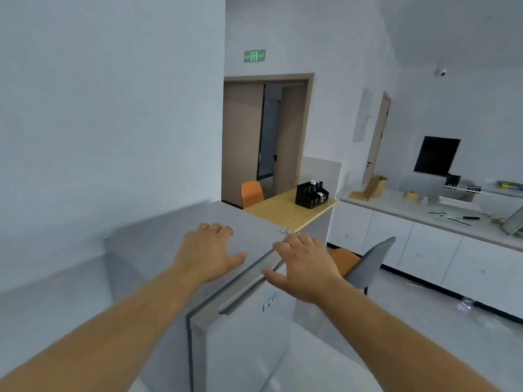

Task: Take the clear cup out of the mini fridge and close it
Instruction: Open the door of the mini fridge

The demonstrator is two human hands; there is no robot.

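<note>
A grey mini fridge [158,250] stands low in front of me against the white wall. Its door [240,340] faces right and looks shut, with a long bar handle [246,292] along the top edge. My left hand [209,253] hovers palm down over the fridge top, fingers spread and empty. My right hand [302,264] reaches over the door's top edge beside the handle, fingers apart, holding nothing. No clear cup shows; the inside of the fridge is hidden.
A wooden table [288,210] with a black organiser [311,195] and an orange chair [252,193] stands behind the fridge. A grey chair [370,264] is close on the right. White cabinets with a cluttered counter [410,210] run along the right wall.
</note>
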